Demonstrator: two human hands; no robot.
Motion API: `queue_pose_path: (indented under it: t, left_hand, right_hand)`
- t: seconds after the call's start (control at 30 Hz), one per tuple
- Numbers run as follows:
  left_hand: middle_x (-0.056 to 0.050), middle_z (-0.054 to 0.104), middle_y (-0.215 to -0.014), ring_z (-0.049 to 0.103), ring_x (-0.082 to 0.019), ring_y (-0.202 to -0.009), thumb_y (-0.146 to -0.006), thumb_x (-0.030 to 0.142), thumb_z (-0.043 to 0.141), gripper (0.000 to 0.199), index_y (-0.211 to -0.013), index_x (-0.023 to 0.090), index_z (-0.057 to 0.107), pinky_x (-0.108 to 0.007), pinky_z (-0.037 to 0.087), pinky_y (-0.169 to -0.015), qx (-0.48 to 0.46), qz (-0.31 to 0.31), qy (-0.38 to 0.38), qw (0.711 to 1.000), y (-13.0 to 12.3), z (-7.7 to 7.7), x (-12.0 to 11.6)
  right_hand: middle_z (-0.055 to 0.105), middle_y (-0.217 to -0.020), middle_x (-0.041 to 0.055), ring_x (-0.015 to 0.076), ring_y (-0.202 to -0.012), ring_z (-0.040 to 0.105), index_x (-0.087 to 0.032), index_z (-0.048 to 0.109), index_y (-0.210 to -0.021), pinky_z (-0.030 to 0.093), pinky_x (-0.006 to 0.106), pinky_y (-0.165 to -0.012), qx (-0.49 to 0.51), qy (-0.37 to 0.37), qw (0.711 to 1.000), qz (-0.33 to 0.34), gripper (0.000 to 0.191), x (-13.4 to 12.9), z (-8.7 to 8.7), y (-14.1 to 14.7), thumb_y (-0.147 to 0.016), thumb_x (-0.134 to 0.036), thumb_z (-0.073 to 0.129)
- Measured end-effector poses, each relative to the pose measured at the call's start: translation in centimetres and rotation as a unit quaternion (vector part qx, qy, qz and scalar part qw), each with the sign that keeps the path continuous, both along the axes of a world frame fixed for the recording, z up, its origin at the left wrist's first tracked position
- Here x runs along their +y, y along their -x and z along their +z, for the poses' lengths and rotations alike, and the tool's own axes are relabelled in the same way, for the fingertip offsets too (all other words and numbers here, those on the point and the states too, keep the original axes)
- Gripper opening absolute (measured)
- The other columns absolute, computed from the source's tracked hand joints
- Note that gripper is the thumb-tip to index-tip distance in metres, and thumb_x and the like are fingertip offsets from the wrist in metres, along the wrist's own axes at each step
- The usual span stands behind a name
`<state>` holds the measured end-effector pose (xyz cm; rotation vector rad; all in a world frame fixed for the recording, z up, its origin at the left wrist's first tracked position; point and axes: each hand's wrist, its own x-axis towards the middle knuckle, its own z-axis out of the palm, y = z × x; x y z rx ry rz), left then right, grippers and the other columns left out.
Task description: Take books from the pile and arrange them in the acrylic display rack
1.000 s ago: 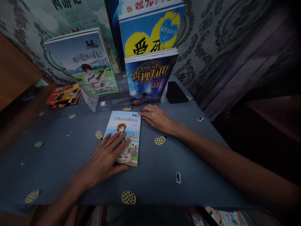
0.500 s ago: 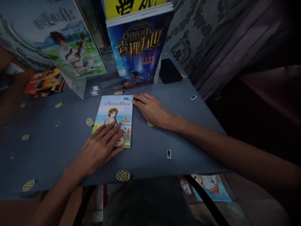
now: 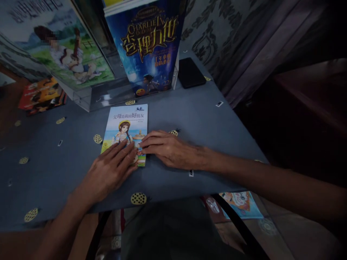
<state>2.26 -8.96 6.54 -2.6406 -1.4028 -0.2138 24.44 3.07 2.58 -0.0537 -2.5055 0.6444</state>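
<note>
A closed paperback book [image 3: 124, 112] with a girl in a yellow hat on its cover lies flat on the table. My left hand [image 3: 112, 166] rests palm down across its lower left part, fingers stretched over the cover. At the book's right edge is my right hand [image 3: 173, 150], its fingertips touching the lower right of the cover. Those fingers are extended and lie close together; the thumb is hidden beneath the hand. Part of the cover picture is covered by both hands.
Behind the book, a clear stand [image 3: 82, 101] holds a large illustrated book [image 3: 73, 47] and a blue book [image 3: 151, 47]. A black phone-like slab [image 3: 191, 73] lies to their right, red-orange booklets [image 3: 43, 94] at far left. A patterned grey cloth [image 3: 168, 184] covers the table.
My right hand has moved down along the book's right side, from its top corner to the lower part of the cover. My left hand stays on the book. The view has shifted slightly.
</note>
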Motion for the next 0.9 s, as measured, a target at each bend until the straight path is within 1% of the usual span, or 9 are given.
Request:
queue_pose_path:
  t: [0.13, 0.3, 0.4, 0.5, 0.57, 0.7, 0.83, 0.9]
  left_hand:
    - [-0.01, 0.067, -0.136, 0.061, -0.027, -0.13, -0.102, 0.027, 0.048, 0.034, -0.131, 0.018, 0.065, -0.045, 0.055, -0.107, 0.007, -0.007, 0.002, 1.0, -0.07, 0.35, 0.09]
    - [-0.01, 0.069, -0.133, 0.063, -0.027, -0.127, -0.103, 0.026, 0.045, 0.033, -0.125, 0.015, 0.068, -0.045, 0.057, -0.103, 0.021, -0.012, -0.01, 1.0, -0.15, 0.57, 0.18]
    - [-0.011, 0.07, -0.132, 0.063, -0.028, -0.126, -0.103, 0.024, 0.045, 0.033, -0.124, 0.013, 0.068, -0.046, 0.057, -0.103, 0.019, -0.016, -0.014, 1.0, -0.14, 0.53, 0.2]
    - [-0.01, 0.07, -0.131, 0.063, -0.027, -0.126, -0.103, 0.024, 0.043, 0.034, -0.123, 0.015, 0.069, -0.044, 0.057, -0.104, 0.021, -0.011, -0.013, 1.0, -0.13, 0.52, 0.2]
    - [-0.009, 0.07, -0.131, 0.064, -0.026, -0.126, -0.103, 0.024, 0.042, 0.034, -0.123, 0.015, 0.069, -0.044, 0.057, -0.104, 0.023, -0.01, -0.011, 1.0, -0.14, 0.54, 0.19]
    - [-0.013, 0.07, -0.131, 0.063, -0.029, -0.127, -0.102, 0.023, 0.045, 0.034, -0.123, 0.012, 0.069, -0.046, 0.057, -0.104, 0.017, -0.017, -0.01, 1.0, -0.12, 0.57, 0.16]
    - [-0.014, 0.069, -0.132, 0.064, -0.03, -0.125, -0.102, 0.025, 0.046, 0.035, -0.123, 0.01, 0.068, -0.046, 0.058, -0.101, 0.03, -0.025, -0.011, 0.999, -0.15, 0.68, 0.18]
    - [-0.014, 0.069, -0.132, 0.064, -0.03, -0.124, -0.102, 0.026, 0.046, 0.035, -0.123, 0.01, 0.069, -0.045, 0.059, -0.1, 0.033, -0.024, -0.013, 0.999, -0.2, 0.71, 0.21]
  right_hand:
    - [0.073, -0.115, 0.0117, 0.0223, -0.115, 0.062, -0.016, 0.072, -0.113, 0.054, 0.046, -0.101, 0.011, 0.019, 1.0, 0.002, 0.037, 0.09, -0.05, -0.01, -0.095, -0.004, 0.042]
    - [0.074, -0.113, 0.0135, 0.0219, -0.112, 0.063, -0.012, 0.071, -0.112, 0.056, 0.044, -0.099, 0.037, 0.021, 0.999, 0.006, 0.035, 0.1, -0.24, 0.03, -0.096, -0.003, 0.041]
    - [0.074, -0.112, 0.013, 0.0219, -0.112, 0.063, -0.013, 0.071, -0.111, 0.056, 0.044, -0.098, 0.038, 0.025, 0.999, 0.005, 0.035, 0.1, -0.25, 0.04, -0.096, -0.003, 0.042]
    - [0.074, -0.112, 0.0117, 0.0216, -0.113, 0.063, -0.014, 0.071, -0.111, 0.056, 0.044, -0.098, 0.03, 0.026, 0.999, 0.002, 0.035, 0.09, -0.16, 0.0, -0.096, -0.003, 0.042]
    - [0.074, -0.112, 0.0124, 0.0218, -0.113, 0.063, -0.013, 0.071, -0.111, 0.056, 0.043, -0.098, 0.034, 0.024, 0.999, 0.003, 0.035, 0.06, -0.12, -0.02, -0.095, -0.003, 0.042]
    - [0.074, -0.109, 0.0148, 0.022, -0.111, 0.063, -0.009, 0.071, -0.11, 0.055, 0.041, -0.099, 0.054, 0.019, 0.998, 0.021, 0.032, -0.02, -0.12, -0.04, -0.095, -0.002, 0.043]
    - [0.073, -0.109, 0.0126, 0.0206, -0.113, 0.061, -0.012, 0.07, -0.109, 0.053, 0.04, -0.1, 0.056, 0.01, 0.997, 0.043, 0.03, -0.16, -0.05, -0.09, -0.096, -0.003, 0.045]
    - [0.072, -0.108, 0.0121, 0.0205, -0.112, 0.059, -0.012, 0.071, -0.109, 0.051, 0.039, -0.101, 0.054, -0.005, 0.997, 0.058, 0.029, -0.34, 0.1, -0.11, -0.096, -0.004, 0.046]
